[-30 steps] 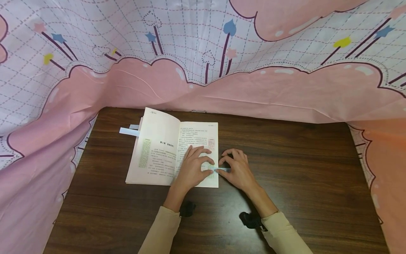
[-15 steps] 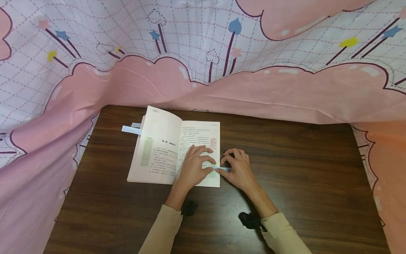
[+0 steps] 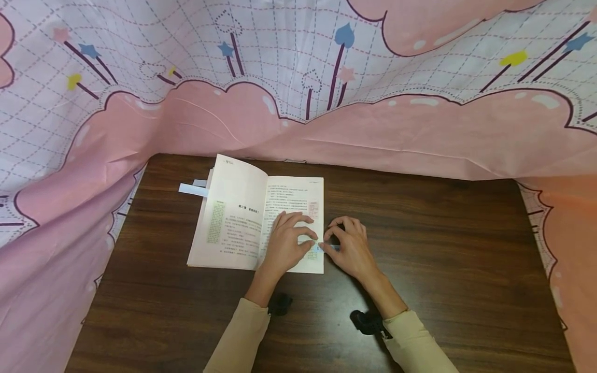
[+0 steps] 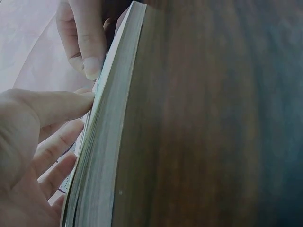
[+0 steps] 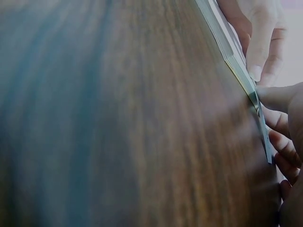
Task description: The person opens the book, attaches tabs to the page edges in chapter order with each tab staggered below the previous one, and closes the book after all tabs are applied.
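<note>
An open book (image 3: 233,233) lies on the table in the head view, its right page partly covered by my left hand (image 3: 284,241). That hand rests on the page, fingers bent loosely, thumb tip pressing close to the outer edge. My right hand (image 3: 352,248) is just off that edge, thumb and index finger pinching a light-blue paper strip (image 5: 265,137). The strip overlaps the page margin and juts past the edge, as the right wrist view shows. Both thumb tips nearly meet over it. In the left wrist view, the book's page block (image 4: 109,104) stands between hand and table.
Two more light-blue strips (image 3: 193,190) stick out from the book's left side. The dark wooden table (image 3: 443,248) extends to both sides and toward me. A pink and white patterned cloth (image 3: 396,134) hangs behind and along the sides.
Both thumb tips have shifted slightly up the page, baring the strip's inner end on the margin. The head view has drifted a little; the book stays put on the table.
</note>
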A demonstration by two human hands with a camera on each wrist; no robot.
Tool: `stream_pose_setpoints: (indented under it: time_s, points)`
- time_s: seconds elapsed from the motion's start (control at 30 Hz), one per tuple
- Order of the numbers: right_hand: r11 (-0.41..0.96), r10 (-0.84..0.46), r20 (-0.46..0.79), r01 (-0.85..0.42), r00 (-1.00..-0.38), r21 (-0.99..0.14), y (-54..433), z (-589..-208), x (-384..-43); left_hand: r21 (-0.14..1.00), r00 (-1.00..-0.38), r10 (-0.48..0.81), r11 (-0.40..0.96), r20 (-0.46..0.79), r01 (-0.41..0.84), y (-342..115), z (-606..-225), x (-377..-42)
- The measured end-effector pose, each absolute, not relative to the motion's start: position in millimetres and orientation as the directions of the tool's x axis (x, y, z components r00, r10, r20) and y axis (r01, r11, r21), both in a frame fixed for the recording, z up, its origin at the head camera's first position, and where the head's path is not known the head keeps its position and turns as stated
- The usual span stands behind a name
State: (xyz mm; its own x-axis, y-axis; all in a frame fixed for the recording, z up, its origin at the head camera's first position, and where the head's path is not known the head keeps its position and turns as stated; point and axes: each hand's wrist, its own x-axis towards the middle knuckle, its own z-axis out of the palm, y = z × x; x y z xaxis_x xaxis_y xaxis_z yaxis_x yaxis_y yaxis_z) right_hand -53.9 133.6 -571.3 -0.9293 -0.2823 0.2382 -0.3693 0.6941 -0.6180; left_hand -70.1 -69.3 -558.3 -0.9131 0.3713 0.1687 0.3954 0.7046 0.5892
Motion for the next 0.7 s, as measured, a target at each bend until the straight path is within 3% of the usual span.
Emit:
stream_pose_setpoints:
  time_s: [0.7]
  points:
    - [0.715,-0.271,0.255,-0.371,-0.928,-0.592,129.1,-571.7,-52.6,0.596,-0.916,0.356,0.7,0.187,0.394,-70.3,-561.2,-71.1]
